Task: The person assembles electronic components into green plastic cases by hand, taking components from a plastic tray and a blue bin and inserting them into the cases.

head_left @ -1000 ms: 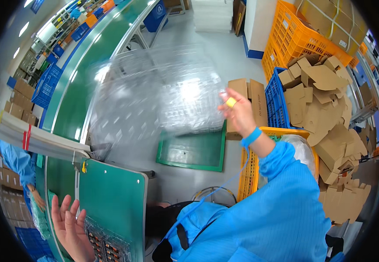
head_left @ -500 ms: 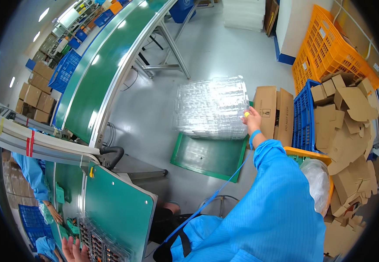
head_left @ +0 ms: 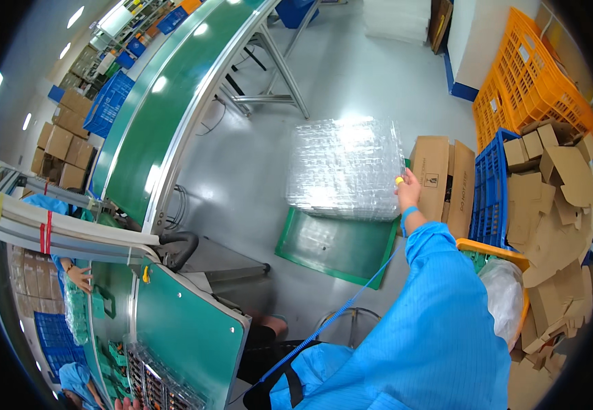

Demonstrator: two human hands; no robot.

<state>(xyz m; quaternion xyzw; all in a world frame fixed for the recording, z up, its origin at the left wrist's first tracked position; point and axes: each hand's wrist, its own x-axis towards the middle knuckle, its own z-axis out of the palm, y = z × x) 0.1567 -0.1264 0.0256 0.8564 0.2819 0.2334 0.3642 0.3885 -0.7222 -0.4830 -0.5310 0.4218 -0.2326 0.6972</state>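
Note:
My right hand (head_left: 409,190), a yellow cover on one digit, is closed at the right edge of a stack of clear plastic trays (head_left: 344,167). How many trays its fingers pinch cannot be made out. The stack sits on a green base (head_left: 334,249) on the floor. A blue coiled cord (head_left: 330,321) runs from a band at my right wrist. Only the fingertips of my left hand (head_left: 129,404) show at the lower edge, beside a clear tray filled with small dark and copper-coloured parts (head_left: 156,376) on the green worktop (head_left: 187,321).
Cardboard boxes (head_left: 427,174), a blue crate (head_left: 493,191), orange crates (head_left: 528,68) and flattened cardboard (head_left: 556,225) crowd the right. A green conveyor (head_left: 166,102) runs along the left. At the lower left a co-worker's hand (head_left: 79,278) is near a pale green bag (head_left: 76,314).
The view has shifted slightly, moving the scene right. My left hand has dropped mostly out of view. My right hand stays at the tray stack's edge. The co-worker's hand has moved farther away.

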